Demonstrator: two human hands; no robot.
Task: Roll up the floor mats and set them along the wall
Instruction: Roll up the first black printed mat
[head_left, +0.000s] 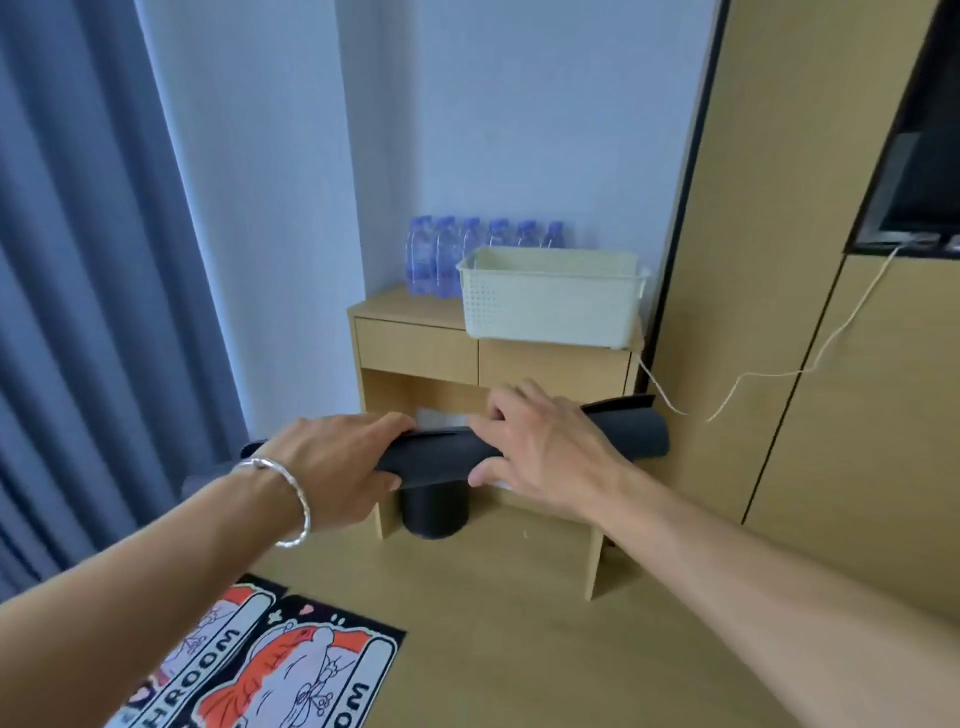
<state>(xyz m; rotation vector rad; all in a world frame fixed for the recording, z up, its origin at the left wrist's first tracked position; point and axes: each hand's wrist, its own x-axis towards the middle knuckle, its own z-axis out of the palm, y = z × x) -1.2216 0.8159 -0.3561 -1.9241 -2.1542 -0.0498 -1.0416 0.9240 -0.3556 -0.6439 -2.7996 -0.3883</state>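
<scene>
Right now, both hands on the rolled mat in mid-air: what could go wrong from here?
1. The rolled mat has a loose outer flap at its right end; it may unroll if the left hand or right hand eases off.
2. The cable hangs just past that end and could snag.
3. Two printed mats lie flat underfoot, a likely slip hazard.

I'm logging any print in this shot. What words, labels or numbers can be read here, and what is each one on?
"HROOM", cut off at the frame edge: left printed floor mat.
"OM", cut off by the bottom edge: right printed floor mat.
Water bottles: labels too blurred to read.
Rolled black mat, basket: no text.
</scene>
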